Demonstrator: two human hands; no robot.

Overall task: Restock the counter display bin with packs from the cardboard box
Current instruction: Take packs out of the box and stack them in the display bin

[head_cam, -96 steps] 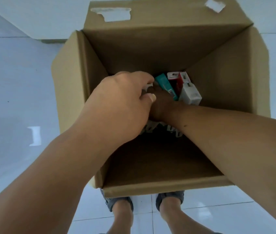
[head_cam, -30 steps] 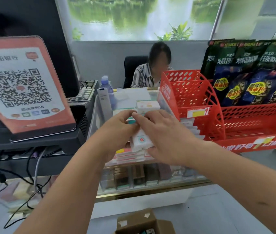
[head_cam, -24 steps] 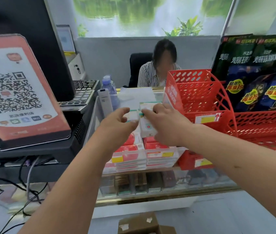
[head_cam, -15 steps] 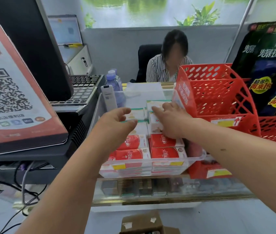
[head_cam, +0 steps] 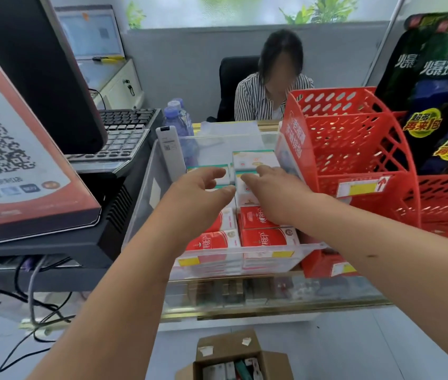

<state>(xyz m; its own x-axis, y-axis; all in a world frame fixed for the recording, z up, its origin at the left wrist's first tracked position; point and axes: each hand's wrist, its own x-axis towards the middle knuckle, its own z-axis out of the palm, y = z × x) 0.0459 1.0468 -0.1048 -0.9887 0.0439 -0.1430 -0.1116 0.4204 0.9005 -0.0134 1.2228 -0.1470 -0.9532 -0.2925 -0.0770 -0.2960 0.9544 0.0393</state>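
2 hands over clear display bin (head_cam: 146, 204). Left hand (head_cam: 199, 189) empty, fingers spread and loosely curved. Right hand (head_cam: 276, 194) fingers straight, touching white pack (head_cam: 247, 193) at bin's back. Cardboard box (head_cam: 225, 348) on the floor below bin. Risk: a crooked pack slides forward onto red packs (head_cam: 268, 238).

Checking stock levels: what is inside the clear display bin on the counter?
The clear bin holds red packs in front and white packs behind. The left hand and right hand cover part of the middle rows; lower layers are hidden.

Red packs (head_cam: 269, 238) read "相印"; yellow badges (head_cam: 421, 124) on the dark bags (head_cam: 436, 64) read "再来1包".
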